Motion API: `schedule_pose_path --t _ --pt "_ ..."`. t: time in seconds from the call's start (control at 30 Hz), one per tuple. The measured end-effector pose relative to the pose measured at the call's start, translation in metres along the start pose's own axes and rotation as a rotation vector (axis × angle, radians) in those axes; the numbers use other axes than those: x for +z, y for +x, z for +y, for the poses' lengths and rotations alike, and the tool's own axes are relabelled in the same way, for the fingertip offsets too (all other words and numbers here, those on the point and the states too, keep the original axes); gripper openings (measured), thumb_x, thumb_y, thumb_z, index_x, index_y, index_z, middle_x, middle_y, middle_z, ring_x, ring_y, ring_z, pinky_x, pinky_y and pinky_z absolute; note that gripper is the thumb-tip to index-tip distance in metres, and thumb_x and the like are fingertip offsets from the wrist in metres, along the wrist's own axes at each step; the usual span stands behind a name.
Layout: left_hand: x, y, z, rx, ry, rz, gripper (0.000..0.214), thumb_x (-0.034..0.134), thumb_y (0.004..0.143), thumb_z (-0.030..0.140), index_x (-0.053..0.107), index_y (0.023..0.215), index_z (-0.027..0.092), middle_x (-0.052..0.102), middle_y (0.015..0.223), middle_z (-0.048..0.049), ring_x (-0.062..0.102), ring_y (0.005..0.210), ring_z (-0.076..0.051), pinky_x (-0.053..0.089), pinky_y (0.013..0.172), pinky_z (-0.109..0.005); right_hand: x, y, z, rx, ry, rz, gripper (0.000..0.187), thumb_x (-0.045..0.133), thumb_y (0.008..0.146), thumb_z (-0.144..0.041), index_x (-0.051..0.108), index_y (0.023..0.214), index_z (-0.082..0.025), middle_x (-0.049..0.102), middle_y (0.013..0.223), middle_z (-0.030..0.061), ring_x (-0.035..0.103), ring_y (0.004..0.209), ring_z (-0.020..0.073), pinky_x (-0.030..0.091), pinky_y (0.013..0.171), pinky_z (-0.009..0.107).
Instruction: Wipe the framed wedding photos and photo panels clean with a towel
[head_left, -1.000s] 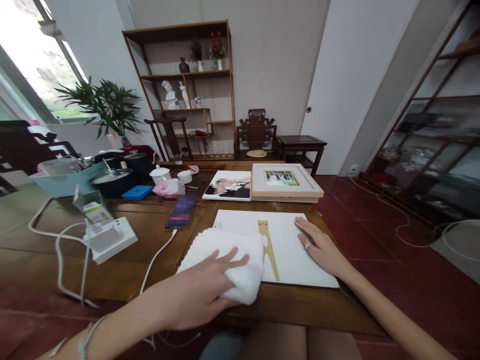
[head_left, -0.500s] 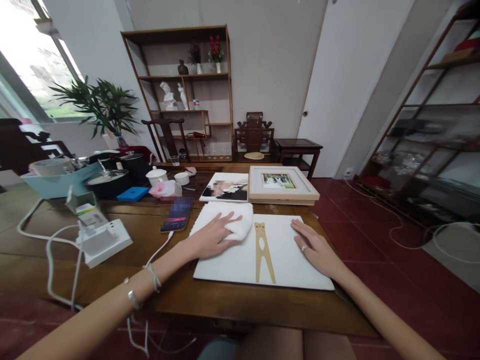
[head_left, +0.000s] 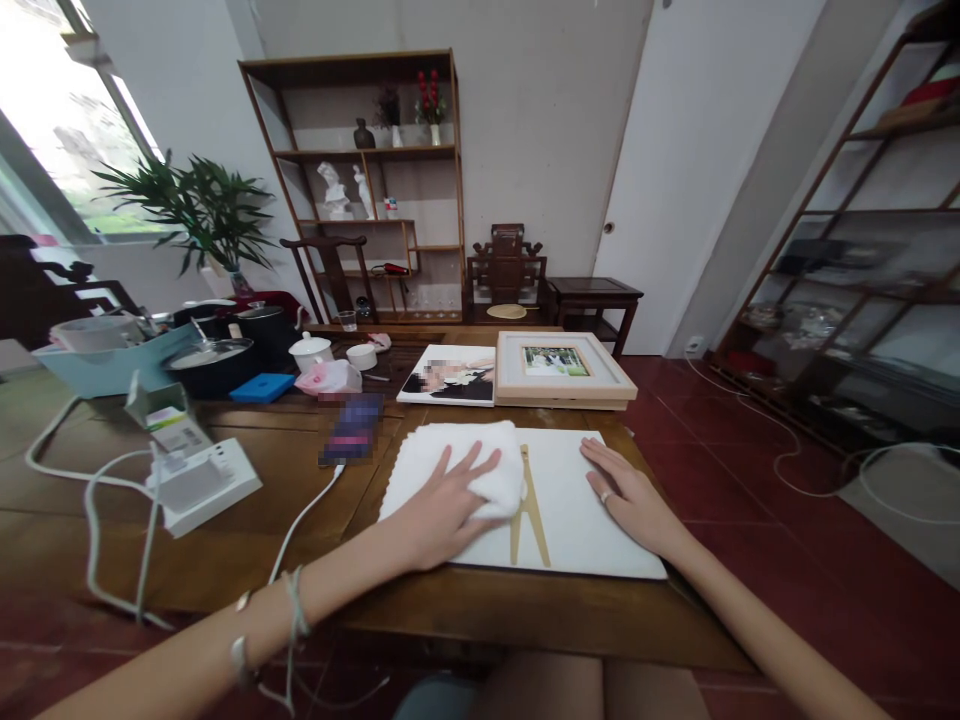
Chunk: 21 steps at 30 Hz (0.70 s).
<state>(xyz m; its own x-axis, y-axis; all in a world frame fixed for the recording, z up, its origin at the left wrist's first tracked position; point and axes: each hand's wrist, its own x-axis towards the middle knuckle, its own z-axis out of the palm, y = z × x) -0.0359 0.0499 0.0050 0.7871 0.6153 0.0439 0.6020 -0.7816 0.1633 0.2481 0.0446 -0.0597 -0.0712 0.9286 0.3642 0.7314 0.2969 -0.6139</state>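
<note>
A white board [head_left: 585, 510] with a tan wooden stand piece [head_left: 529, 500] lies flat on the wooden table [head_left: 300, 480] in front of me. A white cloth [head_left: 457, 455] covers the board's left part. My left hand [head_left: 442, 505] presses flat on the cloth, fingers spread. My right hand [head_left: 626, 495], wearing a ring, rests flat and open on the board's right edge.
Behind the board lie a wood-framed picture [head_left: 559, 368] and a loose photo print [head_left: 450, 375]. A phone [head_left: 351, 428] with a white cable, a white power strip [head_left: 202, 480], a black pot [head_left: 214, 362], cups and a blue tray [head_left: 112, 362] crowd the left.
My left hand has slid the cloth over the board, from the near edge up to the far left corner, then back toward me and rightward. The right hand stays put.
</note>
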Motion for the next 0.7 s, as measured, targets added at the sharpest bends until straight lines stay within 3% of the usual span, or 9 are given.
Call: schedule_pose_path --t 0.13,0.23,0.37,0.53,0.6,0.7 --pt "0.005 0.033 -0.019 -0.013 0.017 0.043 0.038 0.03 0.093 0.044 0.059 0.112 0.027 0.014 0.148 -0.0028 0.004 0.136 -0.028 0.008 0.105 -0.058 -0.001 0.0 0.0 -0.014 0.007 -0.002 0.04 0.043 0.085 -0.03 0.052 0.122 -0.02 0.046 0.135 0.0087 0.038 0.128 0.0231 0.028 0.108 0.048" --pt "0.004 0.039 -0.017 0.005 0.026 0.035 0.039 0.029 0.094 0.043 0.06 0.112 0.028 0.018 0.147 -0.0031 0.006 0.136 -0.027 0.009 0.105 -0.058 -0.001 0.0 0.001 -0.015 0.01 -0.003 0.04 0.043 0.084 -0.029 0.053 0.122 -0.021 0.047 0.135 0.0084 0.038 0.128 0.0236 0.029 0.107 0.049" --pt "0.007 0.016 0.01 0.049 0.064 0.016 0.03 0.037 0.092 0.034 0.065 0.103 0.029 0.018 0.147 -0.0013 0.009 0.135 -0.031 0.011 0.104 -0.061 0.0 0.0 0.001 -0.032 -0.005 0.009 0.04 0.043 0.084 -0.028 0.052 0.123 -0.022 0.047 0.135 0.0071 0.038 0.128 0.023 0.03 0.107 0.048" --pt "0.004 -0.024 0.048 0.108 0.123 -0.027 0.023 0.048 0.086 0.026 0.067 0.098 0.02 0.021 0.147 -0.0046 0.013 0.134 -0.035 0.016 0.107 -0.054 0.0 0.0 0.0 -0.021 -0.033 -0.001 0.041 0.042 0.085 -0.029 0.052 0.123 -0.017 0.046 0.135 0.0104 0.037 0.128 0.0236 0.03 0.108 0.047" --pt "0.0 -0.027 0.05 0.121 0.096 -0.059 0.025 0.047 0.087 0.027 0.064 0.103 0.02 0.022 0.146 -0.0049 0.015 0.133 -0.033 0.018 0.108 -0.051 0.0 0.0 0.0 -0.024 -0.024 -0.003 0.041 0.042 0.085 -0.029 0.052 0.123 -0.017 0.046 0.135 0.0106 0.036 0.129 0.024 0.029 0.108 0.047" --pt "-0.003 -0.014 0.036 0.105 0.027 -0.068 0.028 0.04 0.091 0.031 0.065 0.102 0.022 0.022 0.146 -0.0031 0.016 0.134 -0.03 0.017 0.108 -0.047 0.001 0.0 0.001 -0.031 -0.02 0.004 0.04 0.042 0.085 -0.028 0.052 0.123 -0.02 0.046 0.135 0.0085 0.037 0.129 0.0235 0.029 0.108 0.048"
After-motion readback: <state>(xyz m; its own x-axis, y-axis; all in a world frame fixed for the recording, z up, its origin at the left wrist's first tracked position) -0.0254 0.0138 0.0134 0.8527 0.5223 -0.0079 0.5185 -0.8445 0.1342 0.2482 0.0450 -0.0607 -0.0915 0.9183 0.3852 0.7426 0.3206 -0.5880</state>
